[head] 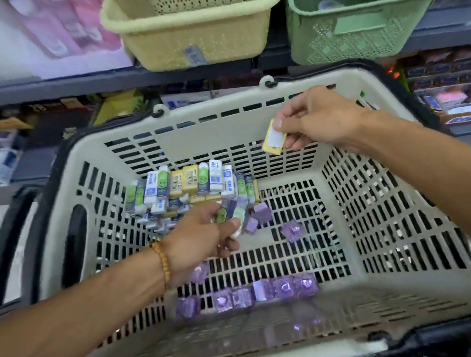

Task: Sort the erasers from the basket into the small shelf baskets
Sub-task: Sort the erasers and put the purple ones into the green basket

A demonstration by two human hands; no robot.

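Six or so purple wrapped erasers [245, 295] lie in a row along the near floor of the grey shopping basket [417, 298], with a few more purple ones [293, 230] scattered toward the middle. Just beyond them, the left hand [203, 236] reaches down into the basket, a beaded bracelet [163, 262] on its wrist; its grip is curled round a small bunch of erasers [229, 216], a green-sleeved one and a purple-sleeved one showing between thumb and fingers. Behind that hand, a heap of sleeved erasers [187, 184] in green, blue-white and yellow is piled against the far left corner of the basket floor. Higher and to the right, the right hand [316, 121] hangs over the basket's far wall, its thumb and fingertips pinching a single yellow eraser [273, 137] with a white label, clear of the rest. Past the basket's far rim stands a shelf [66, 86] carrying two small baskets side by side: a cream-yellow basket [197, 36] on the left and a green basket [364, 26] on the right. Blurred boxed goods [39, 39] fill the shelf beside them.
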